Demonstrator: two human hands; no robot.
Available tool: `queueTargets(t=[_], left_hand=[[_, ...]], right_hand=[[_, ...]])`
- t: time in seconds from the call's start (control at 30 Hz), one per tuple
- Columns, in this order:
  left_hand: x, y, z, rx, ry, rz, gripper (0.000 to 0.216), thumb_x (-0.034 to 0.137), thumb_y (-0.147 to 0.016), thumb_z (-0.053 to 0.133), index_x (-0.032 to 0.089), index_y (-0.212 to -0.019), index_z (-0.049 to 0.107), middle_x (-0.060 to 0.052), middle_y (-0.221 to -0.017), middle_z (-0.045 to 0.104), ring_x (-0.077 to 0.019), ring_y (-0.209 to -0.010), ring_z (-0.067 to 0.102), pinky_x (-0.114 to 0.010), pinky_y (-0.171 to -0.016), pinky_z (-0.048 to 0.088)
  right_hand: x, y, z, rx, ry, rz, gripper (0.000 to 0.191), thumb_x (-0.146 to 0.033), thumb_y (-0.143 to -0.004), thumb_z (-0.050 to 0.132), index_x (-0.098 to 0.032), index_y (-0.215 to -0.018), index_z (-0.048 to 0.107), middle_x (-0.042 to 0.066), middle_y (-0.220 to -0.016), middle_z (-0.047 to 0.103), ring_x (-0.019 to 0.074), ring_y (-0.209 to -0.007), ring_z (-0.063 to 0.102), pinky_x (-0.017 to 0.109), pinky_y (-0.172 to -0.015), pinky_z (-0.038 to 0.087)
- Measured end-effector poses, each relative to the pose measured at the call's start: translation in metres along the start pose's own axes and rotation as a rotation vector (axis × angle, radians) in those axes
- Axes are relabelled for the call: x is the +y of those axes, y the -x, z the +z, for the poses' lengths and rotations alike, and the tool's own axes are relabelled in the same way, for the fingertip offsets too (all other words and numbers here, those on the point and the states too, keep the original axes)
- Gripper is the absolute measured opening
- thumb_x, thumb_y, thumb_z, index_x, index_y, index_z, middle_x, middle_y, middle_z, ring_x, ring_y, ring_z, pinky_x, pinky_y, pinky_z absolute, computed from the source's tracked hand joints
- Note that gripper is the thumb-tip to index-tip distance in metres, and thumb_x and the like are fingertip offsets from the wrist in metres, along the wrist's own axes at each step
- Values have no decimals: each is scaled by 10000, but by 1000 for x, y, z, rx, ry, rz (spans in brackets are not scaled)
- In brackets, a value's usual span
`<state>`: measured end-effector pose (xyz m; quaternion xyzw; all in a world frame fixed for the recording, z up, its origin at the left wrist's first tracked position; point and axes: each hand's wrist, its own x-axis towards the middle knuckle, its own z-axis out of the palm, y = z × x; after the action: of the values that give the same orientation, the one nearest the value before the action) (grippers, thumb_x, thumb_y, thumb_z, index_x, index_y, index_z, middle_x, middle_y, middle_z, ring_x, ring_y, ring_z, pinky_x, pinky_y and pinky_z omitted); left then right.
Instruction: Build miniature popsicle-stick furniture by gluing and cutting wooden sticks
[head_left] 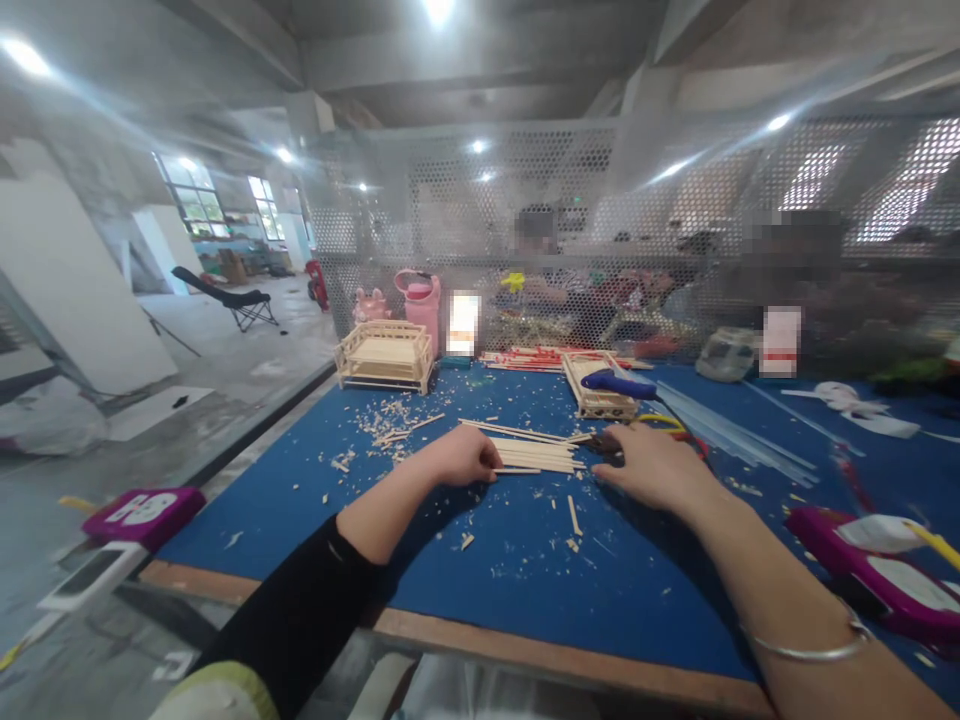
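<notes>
A bundle of thin wooden sticks (536,456) lies on the blue mat (525,570) in front of me. My left hand (461,457) is curled at the bundle's left end, fingers closed on the stick ends. My right hand (651,464) rests palm down at the bundle's right end, fingers together over what looks like dark pliers (602,443) with red and yellow handles. More loose sticks (517,431) lie just behind the bundle.
A small wooden bench model (385,356) stands at the back left, a pink bottle (421,302) behind it. A blue glue gun (619,382) lies on a stick frame (598,388). Wood chips litter the mat. Purple cases (142,512) (877,580) sit at both sides. People sit behind a mesh screen.
</notes>
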<state>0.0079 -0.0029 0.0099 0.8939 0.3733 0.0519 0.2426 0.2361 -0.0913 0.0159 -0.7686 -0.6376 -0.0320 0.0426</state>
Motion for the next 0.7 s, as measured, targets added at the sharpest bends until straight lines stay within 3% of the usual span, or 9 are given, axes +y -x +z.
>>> queueTargets(t=[0.17,0.33,0.4,0.43,0.5,0.53,0.57,0.6,0.7], left_hand=[[-1,-1,6,147,-63,45,99,196,-633,659,208,-712,716,-14,-675,682,-142,-638,586,-208,-582,382],[-7,0,-2,382,-78,184,116,178,-704,598,214,-696,708,-30,-717,665,-153,-704,577,-238,-681,400],[-10,0,-6,586,-34,167,78,171,-683,629,210,-700,694,-46,-796,653,-173,-807,566,-277,-787,396],[-11,-1,-7,759,21,122,84,180,-663,653,207,-735,685,-55,-857,640,-185,-874,550,-302,-843,382],[-12,-2,-10,1155,248,-68,177,212,-654,668,192,-829,651,-65,-929,607,-192,-946,520,-338,-892,371],[-13,-3,-11,1286,430,-177,186,238,-677,649,178,-852,629,-63,-908,598,-181,-920,527,-339,-869,393],[-13,-4,-11,1326,649,-265,167,263,-712,613,161,-844,610,-55,-846,593,-163,-851,543,-324,-814,428],[-14,-5,-11,1284,881,-318,151,280,-742,578,145,-808,595,-40,-761,583,-140,-755,552,-297,-736,457],[-23,-9,-15,1065,1395,-305,164,264,-733,595,117,-671,557,5,-570,529,-75,-517,505,-211,-544,450]], right_hand=[[-37,-9,-9,-82,-231,-391,292,-268,-748,502,-203,-998,640,69,-933,677,195,-804,606,262,-678,415],[-63,-24,-5,-10,-257,-516,257,-165,-771,440,-218,-750,691,46,-752,695,169,-695,600,235,-597,370],[-70,-32,-5,34,-283,-510,264,-189,-803,418,-205,-777,680,51,-765,695,171,-704,601,236,-605,369],[-74,-36,-6,64,-298,-495,266,-200,-818,407,-196,-801,672,55,-781,694,172,-715,602,239,-615,370],[-85,-47,-8,142,-330,-466,263,-206,-837,395,-177,-837,656,67,-828,690,178,-756,602,245,-648,376],[-93,-53,-10,178,-345,-465,258,-205,-841,394,-169,-853,650,72,-855,686,182,-786,600,249,-668,378],[-103,-58,-11,203,-357,-477,253,-204,-843,396,-166,-865,646,76,-879,682,184,-815,597,251,-689,380],[-113,-63,-12,215,-367,-499,250,-203,-844,398,-166,-872,644,76,-895,679,185,-836,594,251,-706,382],[-147,-74,-13,197,-381,-562,261,-191,-846,387,-173,-869,646,72,-905,677,176,-857,595,247,-737,390]])
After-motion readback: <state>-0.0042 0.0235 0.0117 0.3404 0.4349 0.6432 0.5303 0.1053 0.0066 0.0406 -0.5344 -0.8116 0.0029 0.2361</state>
